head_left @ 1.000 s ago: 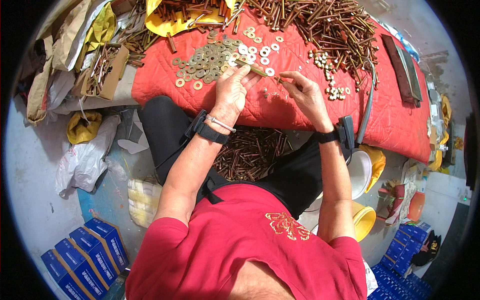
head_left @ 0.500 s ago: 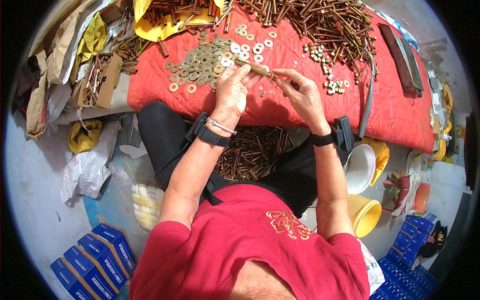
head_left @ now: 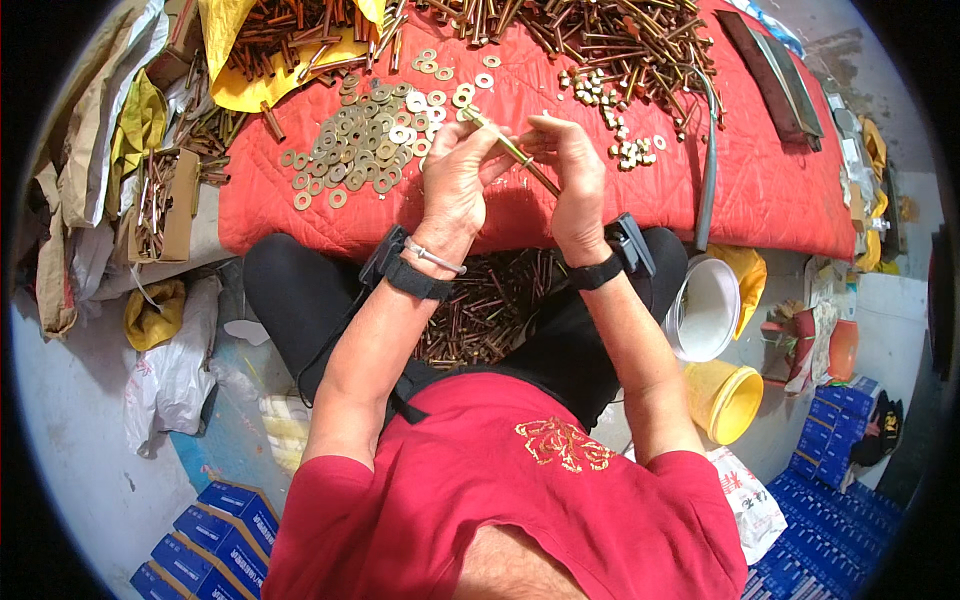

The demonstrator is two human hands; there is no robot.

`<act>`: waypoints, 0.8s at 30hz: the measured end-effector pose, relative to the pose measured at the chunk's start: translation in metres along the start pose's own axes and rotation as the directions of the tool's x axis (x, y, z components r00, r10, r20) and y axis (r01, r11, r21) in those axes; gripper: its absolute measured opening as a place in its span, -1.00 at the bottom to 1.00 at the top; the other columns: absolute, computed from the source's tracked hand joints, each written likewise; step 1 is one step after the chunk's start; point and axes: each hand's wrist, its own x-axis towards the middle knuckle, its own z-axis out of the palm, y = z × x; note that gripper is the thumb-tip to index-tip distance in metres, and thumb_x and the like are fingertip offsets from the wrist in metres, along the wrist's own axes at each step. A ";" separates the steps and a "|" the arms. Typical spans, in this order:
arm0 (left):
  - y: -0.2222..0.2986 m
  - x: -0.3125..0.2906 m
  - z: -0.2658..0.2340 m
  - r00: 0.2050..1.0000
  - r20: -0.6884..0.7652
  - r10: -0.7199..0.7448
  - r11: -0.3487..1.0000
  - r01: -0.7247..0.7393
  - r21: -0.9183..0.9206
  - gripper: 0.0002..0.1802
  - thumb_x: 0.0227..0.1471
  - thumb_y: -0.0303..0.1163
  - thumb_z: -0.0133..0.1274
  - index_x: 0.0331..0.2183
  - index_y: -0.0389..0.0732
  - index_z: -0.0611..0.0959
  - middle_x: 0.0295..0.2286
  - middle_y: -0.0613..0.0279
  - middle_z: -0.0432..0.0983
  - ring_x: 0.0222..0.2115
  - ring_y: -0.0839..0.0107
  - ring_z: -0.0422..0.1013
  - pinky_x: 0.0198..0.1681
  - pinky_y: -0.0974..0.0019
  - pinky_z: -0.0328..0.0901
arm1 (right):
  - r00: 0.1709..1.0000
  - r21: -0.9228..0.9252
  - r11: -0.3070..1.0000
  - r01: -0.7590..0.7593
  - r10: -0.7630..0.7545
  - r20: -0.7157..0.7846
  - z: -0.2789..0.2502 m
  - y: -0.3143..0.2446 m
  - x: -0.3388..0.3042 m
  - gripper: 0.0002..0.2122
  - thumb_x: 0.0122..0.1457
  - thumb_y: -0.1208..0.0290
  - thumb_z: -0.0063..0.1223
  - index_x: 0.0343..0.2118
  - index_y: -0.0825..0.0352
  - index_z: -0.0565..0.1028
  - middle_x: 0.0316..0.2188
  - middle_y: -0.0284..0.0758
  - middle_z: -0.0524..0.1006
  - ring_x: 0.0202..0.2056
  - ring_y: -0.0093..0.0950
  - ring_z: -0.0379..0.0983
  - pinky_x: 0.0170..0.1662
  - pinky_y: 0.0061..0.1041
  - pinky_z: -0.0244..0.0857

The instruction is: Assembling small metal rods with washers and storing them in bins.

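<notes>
My left hand (head_left: 458,180) pinches a long brass-coloured bolt (head_left: 512,150) between thumb and fingers. It slants from upper left down to the right, with a wider sleeve-like upper part and a thinner shank. Beside its lower half is my right hand (head_left: 572,175), fingers loosely stretched and apart, their tips close to the shank; whether they touch it is unclear. Flat washers (head_left: 365,140) lie in a spread heap just left of my left hand. Small brass nuts (head_left: 632,153) are scattered beyond my right hand.
A red quilted cloth (head_left: 660,205) covers the work surface. Piled bolts (head_left: 640,50) lie at the back, more in a yellow bag (head_left: 235,60). Loose bolts (head_left: 490,305) fill the space between my legs. A white bucket (head_left: 705,310) and yellow bucket (head_left: 730,400) stand at right.
My right hand has loosened from its pinch on the bolt and its fingers have straightened. The bolt now tilts more steeply. The whole view has shifted slightly.
</notes>
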 end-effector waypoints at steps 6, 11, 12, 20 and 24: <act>-0.007 0.014 0.031 0.904 0.335 0.267 0.792 -0.404 0.458 -0.79 0.03 -0.58 0.11 -0.22 -0.29 0.55 -0.36 0.24 0.55 -0.32 0.49 0.48 -0.19 0.40 0.40 | 0.992 -0.140 0.987 -0.083 0.069 -0.101 -0.014 0.039 0.027 -0.66 0.34 0.22 -0.27 -0.24 0.38 0.50 -0.37 -0.32 0.53 -0.37 -0.55 0.42 -0.28 -0.52 0.31; -0.013 0.033 0.012 0.876 0.335 0.346 0.662 -0.481 0.574 -0.82 0.02 -0.58 0.11 -0.25 -0.29 0.57 -0.37 0.28 0.55 -0.32 0.54 0.45 -0.21 0.45 0.38 | 0.922 -0.671 0.634 0.385 -0.299 0.247 -0.031 0.044 0.030 -0.81 0.05 0.61 -0.07 -0.25 0.38 0.49 -0.25 -0.18 0.47 -0.16 -0.18 0.34 -0.06 -0.29 0.20; -0.016 0.030 0.011 0.897 0.306 0.319 0.698 -0.441 0.564 -0.82 0.02 -0.57 0.12 -0.26 -0.29 0.57 -0.37 0.28 0.55 -0.32 0.55 0.45 -0.21 0.45 0.38 | 0.923 -0.670 0.637 0.382 -0.300 0.242 -0.029 0.037 0.025 -0.81 0.05 0.61 -0.07 -0.25 0.38 0.49 -0.25 -0.18 0.47 -0.16 -0.18 0.34 -0.06 -0.29 0.20; -0.025 0.016 0.022 0.745 0.462 0.481 0.259 -0.624 0.737 -0.75 -0.16 -0.58 0.24 -0.34 -0.23 0.60 -0.42 0.27 0.55 -0.37 0.47 0.45 -0.27 0.40 0.34 | 0.870 -0.778 0.432 0.457 -0.398 0.290 -0.034 0.013 0.020 -0.84 -0.06 0.56 0.12 -0.36 0.34 0.46 -0.39 -0.24 0.43 -0.31 -0.21 0.34 -0.24 -0.28 0.23; -0.033 0.009 0.029 0.695 0.522 0.493 0.181 -0.670 0.720 -0.74 -0.18 -0.59 0.24 -0.34 -0.22 0.60 -0.45 0.26 0.53 -0.45 0.46 0.46 -0.37 0.41 0.35 | 0.865 -0.783 0.445 0.435 -0.447 0.226 -0.035 0.019 0.014 -0.87 -0.08 0.59 0.10 -0.43 0.33 0.42 -0.41 -0.24 0.41 -0.35 -0.21 0.30 -0.29 -0.31 0.24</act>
